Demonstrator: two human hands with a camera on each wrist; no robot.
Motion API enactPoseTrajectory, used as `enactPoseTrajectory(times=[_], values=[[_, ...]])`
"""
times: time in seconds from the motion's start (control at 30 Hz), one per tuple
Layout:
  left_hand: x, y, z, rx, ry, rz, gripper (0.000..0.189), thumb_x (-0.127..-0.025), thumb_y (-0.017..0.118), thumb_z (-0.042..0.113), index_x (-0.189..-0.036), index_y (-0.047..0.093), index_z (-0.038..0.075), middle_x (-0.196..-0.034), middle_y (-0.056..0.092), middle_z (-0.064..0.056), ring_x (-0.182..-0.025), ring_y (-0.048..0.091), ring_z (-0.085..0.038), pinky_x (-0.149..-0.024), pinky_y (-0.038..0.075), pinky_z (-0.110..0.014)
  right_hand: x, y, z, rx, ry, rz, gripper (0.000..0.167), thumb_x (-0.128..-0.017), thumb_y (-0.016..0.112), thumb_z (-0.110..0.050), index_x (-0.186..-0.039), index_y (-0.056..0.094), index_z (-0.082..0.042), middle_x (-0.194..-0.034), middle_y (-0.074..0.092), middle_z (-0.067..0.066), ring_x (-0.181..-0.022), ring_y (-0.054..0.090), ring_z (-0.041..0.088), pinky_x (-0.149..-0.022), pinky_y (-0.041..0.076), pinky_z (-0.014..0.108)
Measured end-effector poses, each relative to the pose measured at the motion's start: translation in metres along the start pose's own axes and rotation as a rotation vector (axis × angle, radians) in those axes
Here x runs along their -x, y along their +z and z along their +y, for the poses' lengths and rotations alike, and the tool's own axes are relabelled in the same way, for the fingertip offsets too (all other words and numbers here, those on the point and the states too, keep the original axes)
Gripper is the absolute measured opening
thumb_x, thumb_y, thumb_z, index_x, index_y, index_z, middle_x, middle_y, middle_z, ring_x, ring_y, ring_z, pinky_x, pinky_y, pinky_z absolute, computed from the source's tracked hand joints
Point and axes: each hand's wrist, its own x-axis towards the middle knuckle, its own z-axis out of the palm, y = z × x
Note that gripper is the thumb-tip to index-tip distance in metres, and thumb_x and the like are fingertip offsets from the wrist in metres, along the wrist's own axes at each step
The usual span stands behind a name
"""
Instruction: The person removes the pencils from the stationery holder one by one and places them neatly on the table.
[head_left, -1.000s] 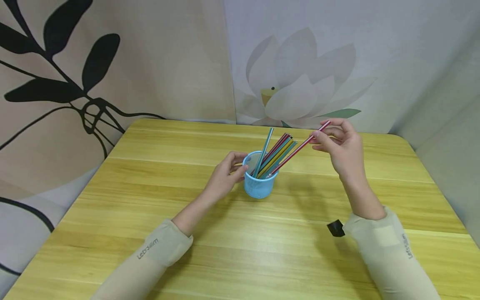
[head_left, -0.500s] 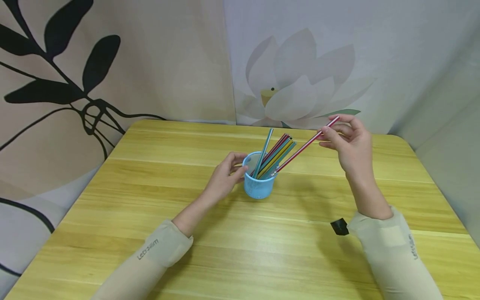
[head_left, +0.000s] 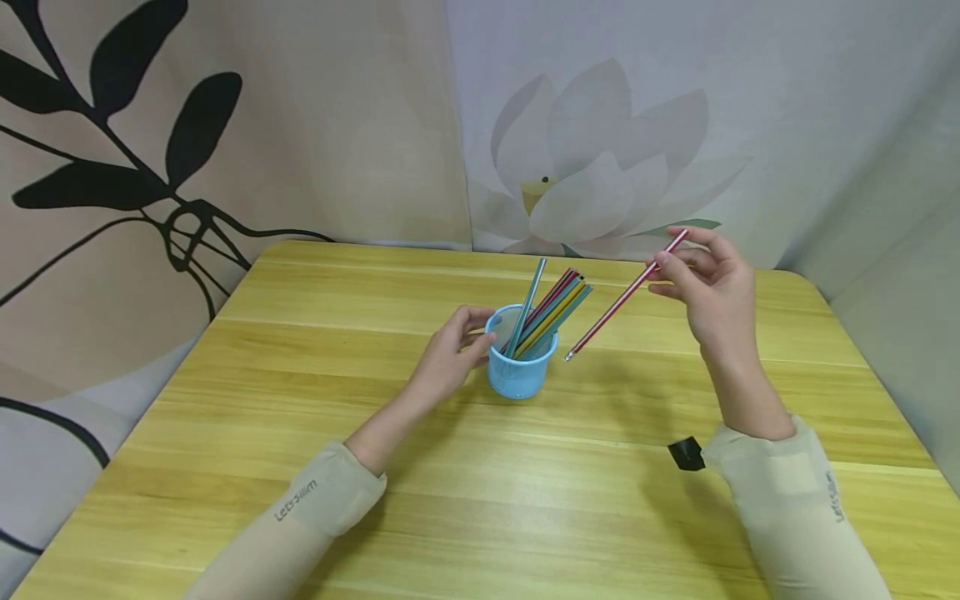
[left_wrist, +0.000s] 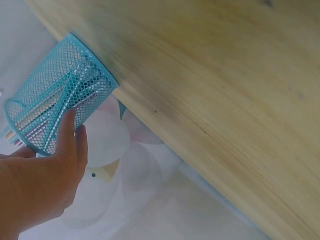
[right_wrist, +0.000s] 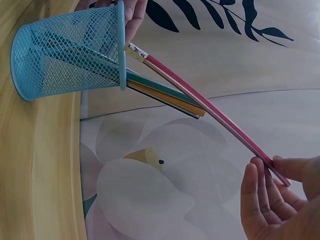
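A light-blue mesh pencil cup [head_left: 517, 379] stands upright on the wooden table, holding several pencils [head_left: 555, 312] in teal, yellow and dark red that lean mostly to the right. My left hand [head_left: 450, 350] grips the cup's left side near the rim, thumb in front and fingers behind; the left wrist view shows the fingers against the mesh [left_wrist: 60, 85]. My right hand [head_left: 712, 292] pinches a red striped pencil [head_left: 618, 302] near its upper end. That pencil slants down to the left, its metal-capped end [right_wrist: 136, 52] just outside the cup, right of the rim.
The wooden table [head_left: 480, 517] reaches back to a wall cloth [head_left: 360, 125] printed with dark leaves and a pale flower. A small black piece [head_left: 686, 454] shows beside the right sleeve cuff [head_left: 757, 458]. A grey curtain [head_left: 885, 208] hangs along the right side.
My right hand has moved to the right, drawing the red pencil's lower end out of the cup, past the rim. The left hand and the cup have stayed in place.
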Motion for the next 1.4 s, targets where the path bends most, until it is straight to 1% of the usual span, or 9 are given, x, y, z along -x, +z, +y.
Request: enactPoseTrajectory(times=[0.2, 0.53, 0.7, 0.97, 1.4], values=[[-0.001, 0.000, -0.001, 0.000, 0.002, -0.002, 0.036, -0.104, 0.053, 0.012, -0.139, 0.048, 0.005, -0.143, 0.056, -0.017, -0.130, 0.058, -0.033, -0.097, 0.057, -0.045, 0.000, -0.003, 0.002, 0.034, 0.001, 0.004, 0.028, -0.091, 0.070, -0.001, -0.117, 0.068, -0.008, -0.081, 0.073, -0.003, -0.071, 0.071, 0.008, -0.064, 0.061, 0.021], [-0.001, 0.001, -0.001, -0.001, -0.006, -0.001, 0.036, -0.104, 0.052, 0.011, -0.138, 0.048, 0.005, -0.142, 0.056, -0.017, -0.129, 0.058, -0.033, -0.096, 0.057, -0.045, 0.001, -0.009, 0.008, 0.086, 0.000, 0.016, 0.032, -0.091, 0.069, -0.002, -0.123, 0.068, -0.008, -0.081, 0.073, -0.004, -0.071, 0.070, 0.007, -0.064, 0.061, 0.020], [-0.001, 0.002, -0.001, -0.001, -0.003, 0.000, 0.035, -0.104, 0.052, 0.011, -0.138, 0.048, 0.004, -0.142, 0.056, -0.017, -0.129, 0.058, -0.033, -0.096, 0.057, -0.045, 0.000, -0.012, 0.012, 0.090, 0.014, 0.027, 0.032, -0.092, 0.068, -0.002, -0.123, 0.068, -0.009, -0.081, 0.072, -0.005, -0.072, 0.070, 0.006, -0.064, 0.061, 0.019], [0.000, 0.004, 0.002, 0.006, -0.004, -0.006, 0.035, -0.104, 0.052, 0.011, -0.138, 0.048, 0.004, -0.143, 0.055, -0.017, -0.129, 0.058, -0.033, -0.096, 0.057, -0.045, -0.002, -0.018, 0.017, 0.048, 0.049, 0.030, 0.032, -0.091, 0.068, 0.000, -0.122, 0.070, -0.010, -0.081, 0.073, -0.002, -0.070, 0.070, 0.007, -0.064, 0.061, 0.020], [0.000, 0.004, 0.003, 0.007, -0.007, -0.007, 0.035, -0.104, 0.052, 0.011, -0.138, 0.048, 0.004, -0.143, 0.055, -0.016, -0.129, 0.058, -0.033, -0.097, 0.057, -0.046, -0.005, -0.023, 0.032, 0.083, 0.084, 0.031, 0.032, -0.092, 0.068, -0.002, -0.123, 0.069, -0.010, -0.079, 0.072, -0.006, -0.071, 0.069, 0.005, -0.064, 0.061, 0.019]])
